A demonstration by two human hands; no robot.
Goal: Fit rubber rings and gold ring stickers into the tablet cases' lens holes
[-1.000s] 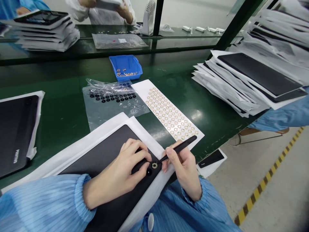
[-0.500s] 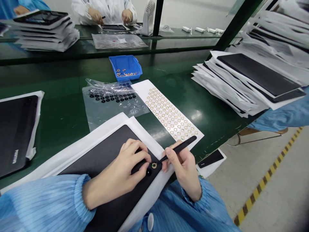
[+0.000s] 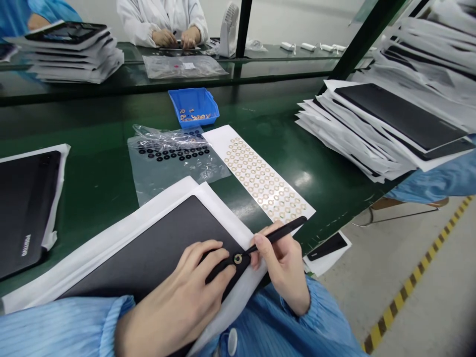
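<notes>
Some bare worktop (image 3: 297, 148) lies between the sheet (image 3: 219, 135) of rings and the stack (image 3: 345, 131) at right; its edge runs just beside your right hand (image 3: 280, 263). Past the sheet, the blue tray (image 3: 195, 100) holds small gold pieces, and black rings show at the clear bag (image 3: 156, 181). Your panel (image 3: 159, 243) lies on paper (image 3: 226, 206) — one ring (image 3: 238, 259) near its corner. Right fingers grip a black tool (image 3: 287, 229), tip at that ring — left hand (image 3: 186, 292) on the panel, thumb and forefinger narrowly apart.

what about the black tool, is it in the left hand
No, the right hand holds the black tool, while the left hand is over the black panel.
</notes>
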